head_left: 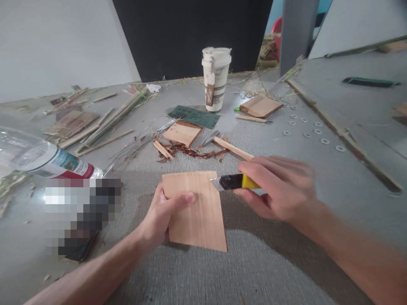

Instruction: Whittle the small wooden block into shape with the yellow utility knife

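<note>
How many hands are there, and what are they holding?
2. The left hand grips the wooden board, its thumb across the front. The right hand holds the yellow-and-black knife, its blade by the board's right edge.

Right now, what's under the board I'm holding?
Your left hand reaches under the board, its fingers mostly hidden. Gray surface shows around the board; anything else beneath is covered.

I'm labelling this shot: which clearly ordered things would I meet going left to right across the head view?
Plastic bottle → left hand → wooden board it holds → yellow-and-black utility knife → right hand gripping it → dark object with a green edge.
</note>
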A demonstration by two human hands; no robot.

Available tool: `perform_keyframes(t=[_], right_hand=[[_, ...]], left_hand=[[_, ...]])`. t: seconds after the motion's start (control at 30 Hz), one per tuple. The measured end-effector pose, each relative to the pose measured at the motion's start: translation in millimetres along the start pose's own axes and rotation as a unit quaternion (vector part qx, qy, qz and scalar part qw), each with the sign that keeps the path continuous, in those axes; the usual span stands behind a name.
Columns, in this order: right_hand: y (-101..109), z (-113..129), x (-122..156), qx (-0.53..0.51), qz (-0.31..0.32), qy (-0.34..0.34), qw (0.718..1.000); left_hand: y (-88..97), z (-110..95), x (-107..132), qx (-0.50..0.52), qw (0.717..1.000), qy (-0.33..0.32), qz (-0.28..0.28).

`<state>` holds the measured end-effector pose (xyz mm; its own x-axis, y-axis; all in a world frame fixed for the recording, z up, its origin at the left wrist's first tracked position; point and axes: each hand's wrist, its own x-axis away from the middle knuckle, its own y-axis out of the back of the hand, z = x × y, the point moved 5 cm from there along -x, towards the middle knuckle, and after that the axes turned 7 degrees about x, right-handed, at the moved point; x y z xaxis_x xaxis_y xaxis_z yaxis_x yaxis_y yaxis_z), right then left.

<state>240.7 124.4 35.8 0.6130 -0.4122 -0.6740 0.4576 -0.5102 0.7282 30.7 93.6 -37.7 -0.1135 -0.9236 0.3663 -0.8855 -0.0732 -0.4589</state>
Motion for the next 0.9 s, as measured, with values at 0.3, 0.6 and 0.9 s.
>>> perform_keyframes(t=[0.3,0.6,0.9], right_hand=[[15,-77,6,0.105,-0.079,-0.215,0.968],[-9,-17,4,-0.096,0.026,-0.106,0.989],[-7,-6,2,-0.116,0.045,-0.034,0.992]], left_hand=[[-15.0,14,19,-0.015,0.989,0.066,0.131],[2.8,4,2,-0.021,1.000,-0.012,-0.005],[1.4,2,4,-0.011,0.999,0.000,-0.040]])
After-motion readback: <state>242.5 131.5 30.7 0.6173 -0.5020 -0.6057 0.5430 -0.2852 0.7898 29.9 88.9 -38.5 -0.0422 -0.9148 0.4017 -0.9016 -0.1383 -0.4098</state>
